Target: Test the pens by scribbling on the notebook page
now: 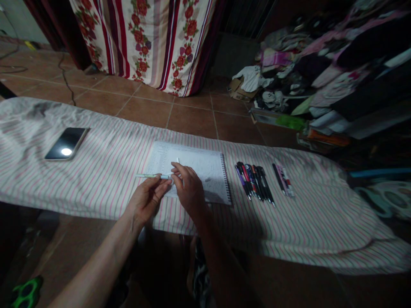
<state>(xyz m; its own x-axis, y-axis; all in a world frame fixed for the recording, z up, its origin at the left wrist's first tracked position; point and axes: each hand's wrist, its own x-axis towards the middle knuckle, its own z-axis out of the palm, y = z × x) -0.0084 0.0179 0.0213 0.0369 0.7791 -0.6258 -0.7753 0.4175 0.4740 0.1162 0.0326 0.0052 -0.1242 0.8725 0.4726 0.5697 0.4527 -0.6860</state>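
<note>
A slim, pale blue-and-white pen point(149, 175) lies nearly level above the notebook's left part. My left hand point(148, 197) pinches it from below between thumb and fingers. At the pen's right end, my right hand point(190, 188) has its thumb and fingers closed around the tip, which they partly hide. A small white sliver point(178, 160) shows just beyond the right fingers; I cannot tell whether it is held or lies on the page. Under both hands is an open spiral notebook point(212, 171) with writing on its page and its coil on the right.
Right of the notebook lies a row of several pens point(253, 182), then a smaller group of pens point(283, 179). A phone point(67, 144) rests at the left on the striped cloth point(105, 171). Beyond are a floral curtain point(144, 42) and heaped clothes point(308, 64).
</note>
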